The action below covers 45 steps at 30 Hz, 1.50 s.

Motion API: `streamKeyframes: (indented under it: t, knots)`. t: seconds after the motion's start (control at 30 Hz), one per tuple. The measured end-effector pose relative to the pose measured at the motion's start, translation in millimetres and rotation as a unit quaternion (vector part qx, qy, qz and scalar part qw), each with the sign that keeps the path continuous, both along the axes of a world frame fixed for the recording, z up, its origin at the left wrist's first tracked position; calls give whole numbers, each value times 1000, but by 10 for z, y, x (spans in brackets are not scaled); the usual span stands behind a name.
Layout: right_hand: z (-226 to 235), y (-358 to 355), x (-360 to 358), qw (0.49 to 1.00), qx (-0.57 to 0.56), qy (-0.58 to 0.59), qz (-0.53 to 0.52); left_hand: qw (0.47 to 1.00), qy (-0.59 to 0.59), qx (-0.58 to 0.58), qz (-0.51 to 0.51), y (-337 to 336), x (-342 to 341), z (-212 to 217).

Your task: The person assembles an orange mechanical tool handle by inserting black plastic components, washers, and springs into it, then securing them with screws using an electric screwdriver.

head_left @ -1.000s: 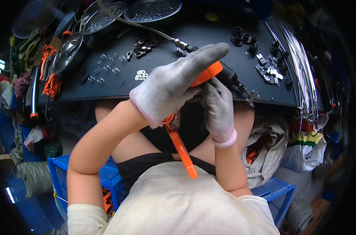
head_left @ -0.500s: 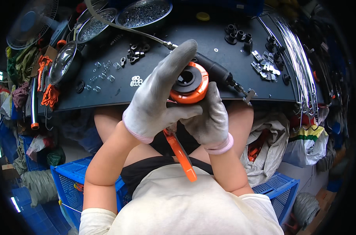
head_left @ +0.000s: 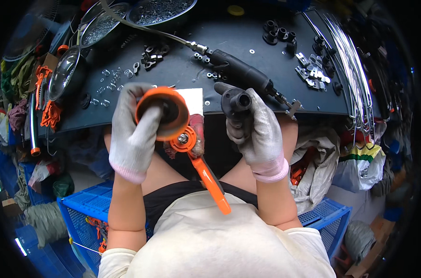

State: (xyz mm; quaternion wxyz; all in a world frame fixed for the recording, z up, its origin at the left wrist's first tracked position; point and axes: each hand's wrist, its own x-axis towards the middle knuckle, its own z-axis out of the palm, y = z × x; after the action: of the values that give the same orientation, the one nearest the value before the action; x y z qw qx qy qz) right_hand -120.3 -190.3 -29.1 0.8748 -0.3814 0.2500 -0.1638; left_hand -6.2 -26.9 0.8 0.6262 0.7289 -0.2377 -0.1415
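Observation:
My gloved left hand (head_left: 130,148) grips an orange round cup-shaped housing (head_left: 183,105), its thumb reaching into the hollow, where something dark shows. In my gloved right hand (head_left: 265,139) is a black flanged sleeve (head_left: 231,103), its tube end facing up. The two parts are held apart, left and right of my lap. Between them an orange lever handle (head_left: 209,180) slants toward my body, its round end (head_left: 182,139) carrying a metal nut just below the housing. A worn reddish block (head_left: 198,134) sits behind that end, partly hidden.
A black air tool (head_left: 240,69) with a hose lies across the dark table (head_left: 182,69). Springs (head_left: 113,83), metal clips (head_left: 312,72), black sleeves (head_left: 277,33) and bent steel rods (head_left: 349,69) lie around it. Steel bowls of small parts (head_left: 161,10) stand at the back left.
My hands have moved apart. The orange housing went left with my left hand, while the black sleeve now shows in my right hand. The lever's round end and the air tool have come into sight.

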Motion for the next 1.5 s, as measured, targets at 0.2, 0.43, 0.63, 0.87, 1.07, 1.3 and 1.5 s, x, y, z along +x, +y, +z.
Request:
streamKeyframes:
  t: [0.2,0.43,0.63,0.87,1.07,1.3,1.5]
  knots:
    - [57,-219,-34,997,32,-75,13,990,70,103,-64,141,-75,-133]
    - [50,-626,-88,976,-212,-8,-46,992,47,108,-40,135,-121,-239]
    - [-382,-1683,67,758,-584,291,-15,971,-131,186,-68,104,6,-519]
    - [10,-644,-310,698,-679,197,-116,988,-20,126,-82,208,48,-415]
    - [-442,309,-765,876,-285,151,360,959,-165,126,-192,285,-9,-497]
    - [-339,532,-643,841,-280,162,433,949,-215,126,-192,256,-8,-497]
    - [-417,491,-648,834,-329,99,431,958,-210,123,-154,229,-26,-541]
